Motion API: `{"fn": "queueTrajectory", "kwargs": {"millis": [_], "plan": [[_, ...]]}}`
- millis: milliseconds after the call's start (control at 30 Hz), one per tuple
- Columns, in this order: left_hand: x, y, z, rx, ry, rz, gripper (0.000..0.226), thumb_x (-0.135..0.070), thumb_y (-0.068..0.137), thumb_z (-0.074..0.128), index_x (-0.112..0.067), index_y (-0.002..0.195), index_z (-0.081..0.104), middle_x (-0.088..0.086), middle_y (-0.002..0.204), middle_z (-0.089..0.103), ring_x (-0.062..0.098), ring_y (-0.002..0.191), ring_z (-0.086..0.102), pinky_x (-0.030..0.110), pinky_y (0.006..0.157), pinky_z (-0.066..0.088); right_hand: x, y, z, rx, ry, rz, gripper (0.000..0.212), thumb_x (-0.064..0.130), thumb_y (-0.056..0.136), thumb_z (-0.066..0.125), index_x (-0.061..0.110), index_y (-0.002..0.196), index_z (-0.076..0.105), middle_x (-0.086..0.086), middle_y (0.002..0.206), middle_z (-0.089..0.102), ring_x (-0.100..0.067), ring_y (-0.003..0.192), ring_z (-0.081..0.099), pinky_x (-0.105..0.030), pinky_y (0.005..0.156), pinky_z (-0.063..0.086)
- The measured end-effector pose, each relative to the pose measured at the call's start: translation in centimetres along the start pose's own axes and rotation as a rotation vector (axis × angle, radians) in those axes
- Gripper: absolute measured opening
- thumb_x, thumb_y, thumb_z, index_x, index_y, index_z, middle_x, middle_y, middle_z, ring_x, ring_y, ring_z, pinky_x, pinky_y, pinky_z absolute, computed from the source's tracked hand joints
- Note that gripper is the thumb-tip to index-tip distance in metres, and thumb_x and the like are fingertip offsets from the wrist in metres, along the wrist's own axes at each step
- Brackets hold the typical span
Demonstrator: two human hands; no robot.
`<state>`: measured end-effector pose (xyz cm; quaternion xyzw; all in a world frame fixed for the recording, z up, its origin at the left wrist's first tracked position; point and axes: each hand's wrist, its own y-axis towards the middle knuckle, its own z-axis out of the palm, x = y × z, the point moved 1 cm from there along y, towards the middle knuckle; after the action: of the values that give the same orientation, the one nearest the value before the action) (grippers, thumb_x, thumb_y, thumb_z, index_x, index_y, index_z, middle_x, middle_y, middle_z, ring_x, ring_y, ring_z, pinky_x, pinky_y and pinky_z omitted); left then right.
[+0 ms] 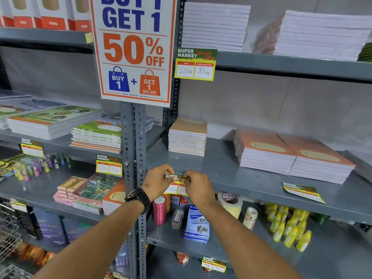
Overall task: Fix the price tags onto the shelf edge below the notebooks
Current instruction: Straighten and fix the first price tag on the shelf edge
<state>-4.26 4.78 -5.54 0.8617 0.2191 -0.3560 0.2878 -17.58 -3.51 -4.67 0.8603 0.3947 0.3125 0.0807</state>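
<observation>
A green and yellow price tag hangs at the front edge of the grey middle shelf, below a small stack of brown notebooks. My left hand pinches its top left corner. My right hand pinches its top right part, covering some of the tag. A second price tag lies flat on the same shelf near the edge, in front of two stacks of orange notebooks. Another tag is fixed on the shelf edge above.
A large "Buy 1 Get 1" poster hangs on the perforated upright. Below the shelf stand a pink thread spool, a tape roll, a blue box and yellow bottles. Books and tagged shelves fill the left bay.
</observation>
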Motion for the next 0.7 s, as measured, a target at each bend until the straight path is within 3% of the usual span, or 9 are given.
{"fn": "queueTrajectory", "kwargs": {"millis": [233,367,567,700], "plan": [[-0.1,0.5,0.1,-0.026,0.046,0.000,0.014,-0.025,0.075,0.079,-0.024,0.076,0.065,-0.009,0.067,0.067,0.001,0.063,0.058,0.023,0.060,0.043,0.1,0.2,0.1,-0.023,-0.048,-0.034,0.011,0.021,0.093,0.057,0.013,0.092,0.064,-0.007,0.091,0.069,-0.023,0.079,0.064,-0.034,0.068,0.052],[-0.3,0.3,-0.1,-0.082,0.216,0.048,0.012,-0.033,0.076,0.074,-0.028,0.078,0.063,-0.011,0.078,0.064,0.010,0.072,0.058,0.030,0.063,0.048,0.0,0.5,-0.5,-0.058,-0.101,-0.075,0.009,0.025,0.090,0.063,0.017,0.088,0.059,-0.003,0.091,0.062,-0.024,0.077,0.062,-0.033,0.063,0.049],[-0.3,0.9,-1.2,-0.086,0.562,0.205,0.004,-0.026,0.083,0.068,-0.025,0.087,0.068,-0.002,0.090,0.067,0.026,0.088,0.056,0.038,0.078,0.044,0.3,1.1,-0.9,-0.047,-0.172,-0.138,0.008,0.024,0.086,0.066,0.018,0.091,0.064,-0.002,0.096,0.059,-0.023,0.089,0.057,-0.035,0.072,0.048],[-0.6,0.8,-1.7,-0.066,0.612,0.244,0.016,-0.014,0.086,0.058,-0.022,0.088,0.071,0.000,0.094,0.068,0.028,0.089,0.061,0.034,0.070,0.044,0.6,1.4,-0.7,-0.065,-0.189,-0.167,0.025,0.040,0.083,0.064,0.017,0.091,0.062,-0.003,0.095,0.062,-0.023,0.092,0.054,-0.037,0.078,0.048]]}}
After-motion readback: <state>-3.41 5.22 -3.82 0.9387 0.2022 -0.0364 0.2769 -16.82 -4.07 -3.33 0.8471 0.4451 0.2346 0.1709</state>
